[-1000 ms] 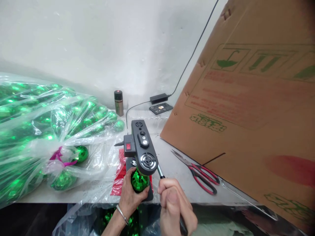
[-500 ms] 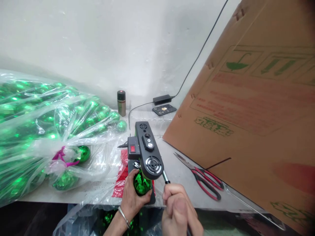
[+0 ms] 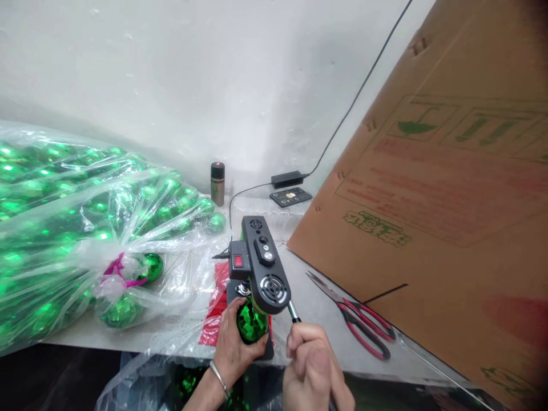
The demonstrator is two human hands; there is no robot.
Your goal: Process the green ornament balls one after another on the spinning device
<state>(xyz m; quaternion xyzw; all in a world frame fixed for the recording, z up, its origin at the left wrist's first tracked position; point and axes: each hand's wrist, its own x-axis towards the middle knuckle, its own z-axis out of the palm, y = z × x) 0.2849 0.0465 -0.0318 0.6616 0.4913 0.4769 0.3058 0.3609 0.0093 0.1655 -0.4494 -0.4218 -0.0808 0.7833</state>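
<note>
A shiny green faceted ball (image 3: 252,323) is in the grip of my left hand (image 3: 233,337), thumb on its near side and fingers on its left. The ball sits under the round front end of a black machine (image 3: 269,268) with vents, buttons and a red switch. My right hand (image 3: 314,359) is closed around the handle of a metal lever (image 3: 293,311) that sticks out from the machine's right side. Most of the handle is hidden by my fingers. Beneath the machine lies a red plastic sheet (image 3: 210,325).
A clear bag of green balls (image 3: 77,222), tied with pink ribbon (image 3: 117,265), fills the left. Red-handled scissors (image 3: 363,325) lie right, against a large cardboard box (image 3: 428,217). Behind are a small canister (image 3: 217,185), a phone (image 3: 291,197) and a power adapter (image 3: 286,179).
The whole view has shifted slightly, so things appear a little further right and lower. Both hands keep their hold on the ball and the lever handle.
</note>
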